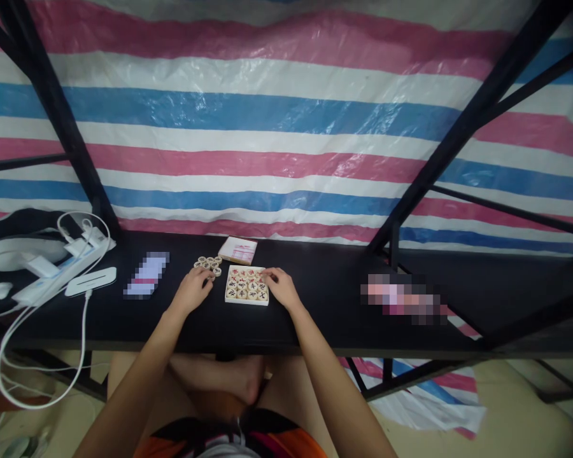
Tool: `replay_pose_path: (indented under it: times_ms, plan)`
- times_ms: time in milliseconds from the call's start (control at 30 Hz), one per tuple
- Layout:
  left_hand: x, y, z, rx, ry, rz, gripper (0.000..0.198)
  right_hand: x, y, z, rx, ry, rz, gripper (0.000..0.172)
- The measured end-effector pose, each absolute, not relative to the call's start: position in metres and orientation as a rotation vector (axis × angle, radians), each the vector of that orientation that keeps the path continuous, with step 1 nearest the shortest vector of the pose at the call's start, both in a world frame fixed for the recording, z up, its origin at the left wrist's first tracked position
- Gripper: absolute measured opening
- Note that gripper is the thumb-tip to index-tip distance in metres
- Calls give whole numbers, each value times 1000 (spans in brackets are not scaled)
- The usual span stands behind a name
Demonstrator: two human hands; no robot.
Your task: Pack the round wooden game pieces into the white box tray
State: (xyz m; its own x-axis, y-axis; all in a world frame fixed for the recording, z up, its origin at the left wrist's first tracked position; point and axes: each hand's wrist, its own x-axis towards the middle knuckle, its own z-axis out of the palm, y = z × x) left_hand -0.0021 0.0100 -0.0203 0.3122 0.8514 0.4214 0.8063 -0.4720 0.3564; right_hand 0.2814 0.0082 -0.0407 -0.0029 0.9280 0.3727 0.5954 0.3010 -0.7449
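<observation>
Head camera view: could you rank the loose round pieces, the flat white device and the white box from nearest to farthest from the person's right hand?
1. White box: nearest, with the right hand at its right side.
2. Loose round pieces: left of the box, by the left hand.
3. Flat white device: farthest, well over to the left.

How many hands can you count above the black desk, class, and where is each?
2. The left hand is at the loose round pieces; the right hand is at the right side of the white box. Neither is fully hidden.
</observation>
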Motion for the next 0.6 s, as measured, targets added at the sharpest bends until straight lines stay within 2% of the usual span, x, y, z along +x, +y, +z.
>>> replay_pose_path:
  times_ms: [200, 333, 600]
  plan:
    - [3, 8, -21, 2488, 1623, 800, 18, 282, 9, -45, -1364, -1706, 498, 22]
    - [1, 10, -21, 2455, 1496, 819, 14, 282, 11, -47, -1362, -1714, 486, 20]
    - [34, 19, 2, 2275, 1244, 1034, 17, 281, 10, -43, -1368, -1711, 478, 18]
